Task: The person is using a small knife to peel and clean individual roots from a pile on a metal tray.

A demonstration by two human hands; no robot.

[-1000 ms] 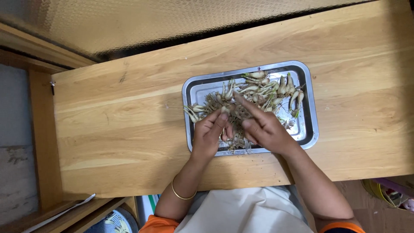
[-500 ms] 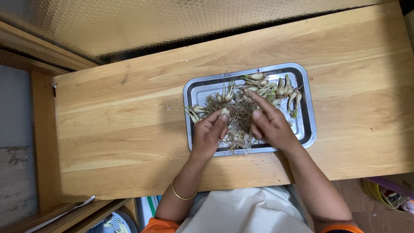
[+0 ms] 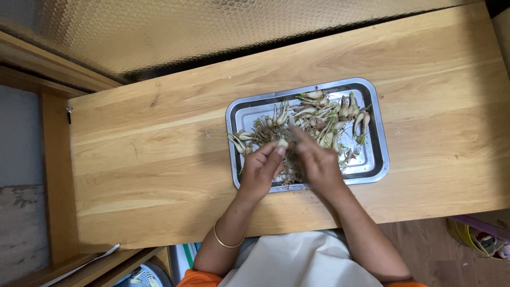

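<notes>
One small pale bulb with stringy roots [image 3: 282,143] is pinched by the left hand [image 3: 261,169] above the rectangular steel tray [image 3: 375,127]. Its roots are gripped by the right hand [image 3: 317,162]. Further bulbs [image 3: 324,114] are heaped in the tray on the light wooden table [image 3: 149,159].

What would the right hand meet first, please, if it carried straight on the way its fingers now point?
Probably the small bulb pinched by the left hand: the right hand points up-left toward it, over the metal tray. Depth is unclear.

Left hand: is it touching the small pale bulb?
Touching. The head view shows the left hand pinching the small pale bulb at its fingertips, over the steel tray.
</notes>
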